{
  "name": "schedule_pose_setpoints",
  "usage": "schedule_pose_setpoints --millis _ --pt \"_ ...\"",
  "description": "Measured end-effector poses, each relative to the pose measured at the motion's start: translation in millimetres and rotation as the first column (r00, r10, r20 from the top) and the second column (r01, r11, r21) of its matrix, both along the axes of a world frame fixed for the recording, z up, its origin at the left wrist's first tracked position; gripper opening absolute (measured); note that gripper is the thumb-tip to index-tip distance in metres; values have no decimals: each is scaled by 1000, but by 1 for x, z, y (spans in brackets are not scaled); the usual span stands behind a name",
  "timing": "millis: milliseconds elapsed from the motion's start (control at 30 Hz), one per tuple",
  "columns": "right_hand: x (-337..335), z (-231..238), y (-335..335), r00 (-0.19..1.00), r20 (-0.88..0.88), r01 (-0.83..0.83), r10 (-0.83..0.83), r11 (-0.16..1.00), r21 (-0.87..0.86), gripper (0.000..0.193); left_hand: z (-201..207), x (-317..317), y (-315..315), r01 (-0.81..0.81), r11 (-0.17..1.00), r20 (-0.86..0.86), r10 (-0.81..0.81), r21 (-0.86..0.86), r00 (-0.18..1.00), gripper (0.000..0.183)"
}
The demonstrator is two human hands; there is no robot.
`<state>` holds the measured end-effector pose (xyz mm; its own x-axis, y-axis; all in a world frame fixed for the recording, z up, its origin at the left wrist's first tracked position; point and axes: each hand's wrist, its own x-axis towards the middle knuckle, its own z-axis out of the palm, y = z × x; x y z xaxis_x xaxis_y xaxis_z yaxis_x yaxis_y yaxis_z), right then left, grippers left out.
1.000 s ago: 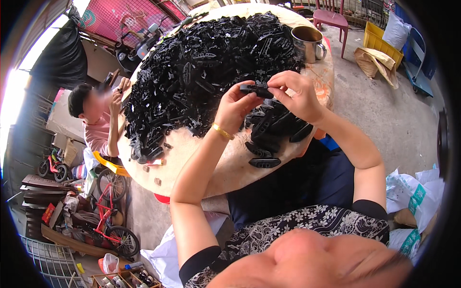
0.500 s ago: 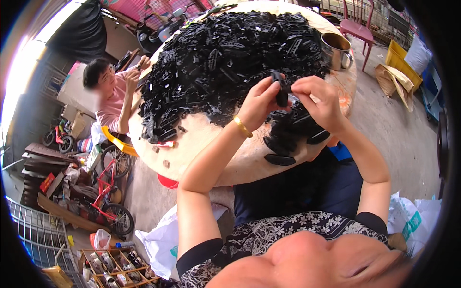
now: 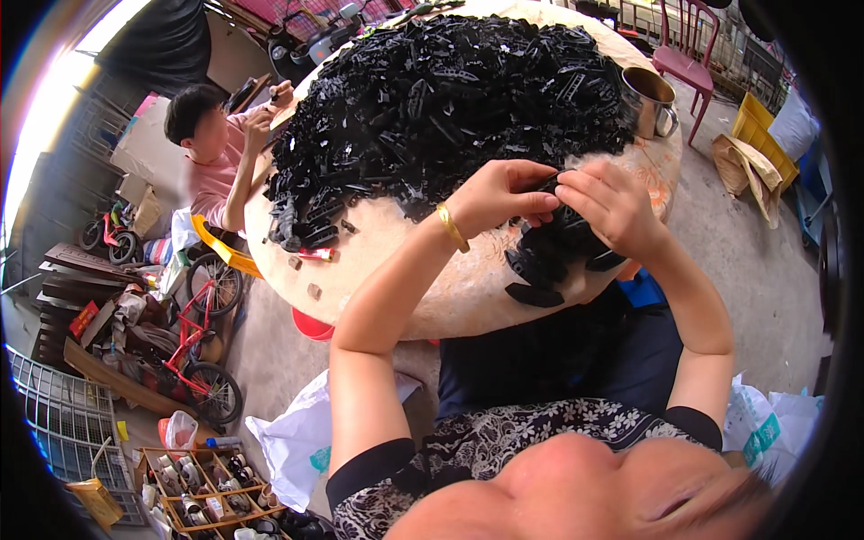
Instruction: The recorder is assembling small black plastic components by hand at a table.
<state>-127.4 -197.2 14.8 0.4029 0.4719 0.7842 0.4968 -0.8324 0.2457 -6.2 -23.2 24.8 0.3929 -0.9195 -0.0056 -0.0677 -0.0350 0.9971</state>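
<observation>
Over the near right part of a round table (image 3: 396,256), my hands meet fingertip to fingertip. My left hand (image 3: 506,193), with a gold bracelet at the wrist, pinches a small black plastic part (image 3: 551,184). Fingers of my right hand (image 3: 612,202) close on the same part from the other side and cover much of it. Beyond my hands spreads a large heap of black plastic parts (image 3: 423,117). Just below them, a smaller group of black elongated pieces (image 3: 535,261) lies by the near table edge.
A steel mug (image 3: 644,103) stands right of the heap. Across the table's left side, a person in pink (image 3: 216,184) handles a small piece. Around the table are a red bicycle (image 3: 193,333), a dark red chair (image 3: 688,63), a yellow crate (image 3: 763,135) and a white bag (image 3: 292,432).
Both hands have come slightly down and nearer each other. The black part, upright before, is now turned and mostly covered by my fingers. The view has shifted a little.
</observation>
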Motion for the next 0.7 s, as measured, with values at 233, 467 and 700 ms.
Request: schedule_pose_setpoints --millis 233,467,700 --pt "2 -4 -3 1000 5 -18 18 998 55 29 4 3 3 -80 996 231 66 51 971 37" --pt "5 -1 -2 805 -473 127 357 676 726 34 4 -14 0 -149 983 675 179 -103 715 36" --pt "11 -7 -17 797 -447 85 406 658 748 34 6 -23 -3 -240 969 628 225 -62 745 36"
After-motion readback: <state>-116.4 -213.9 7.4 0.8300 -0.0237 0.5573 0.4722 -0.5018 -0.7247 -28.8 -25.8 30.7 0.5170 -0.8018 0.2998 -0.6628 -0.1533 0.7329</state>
